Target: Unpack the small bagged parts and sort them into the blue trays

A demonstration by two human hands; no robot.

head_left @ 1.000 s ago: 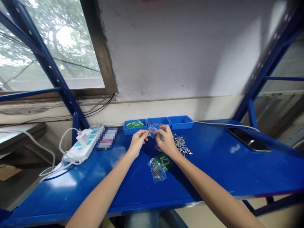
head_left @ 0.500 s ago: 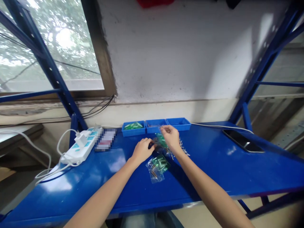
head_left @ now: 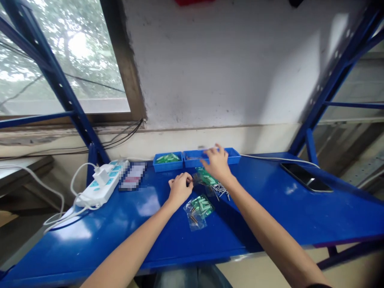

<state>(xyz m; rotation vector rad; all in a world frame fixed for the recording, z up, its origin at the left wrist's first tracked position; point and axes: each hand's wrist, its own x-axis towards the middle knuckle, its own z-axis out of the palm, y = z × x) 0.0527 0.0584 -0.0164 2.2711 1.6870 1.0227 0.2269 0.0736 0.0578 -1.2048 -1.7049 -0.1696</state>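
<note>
My left hand (head_left: 181, 188) rests on the blue table with its fingers curled; what they hold is hidden, and the edge of a clear plastic bag (head_left: 197, 179) lies at their tips. My right hand (head_left: 219, 163) is raised in front of the blue bins, fingers spread and holding nothing. Below it lie green packets (head_left: 207, 177) and a loose pile of silver nails or pins (head_left: 222, 192). Nearer me is a small clear bag (head_left: 196, 223) with brass-coloured pieces, overlapping a green packet (head_left: 205, 205). A small blurred shape shows above the middle bin.
Three blue bins stand in a row at the back; the left bin (head_left: 168, 169) holds green packets. A white power strip (head_left: 102, 184) with cables and a blurred-out flat object (head_left: 133, 176) are on the left. A dark phone (head_left: 306, 177) lies on the right. Blue posts frame both sides.
My right hand has opened from a pinch and moved slightly up towards the bins. My left hand has shifted little. More of the silver pile now shows.
</note>
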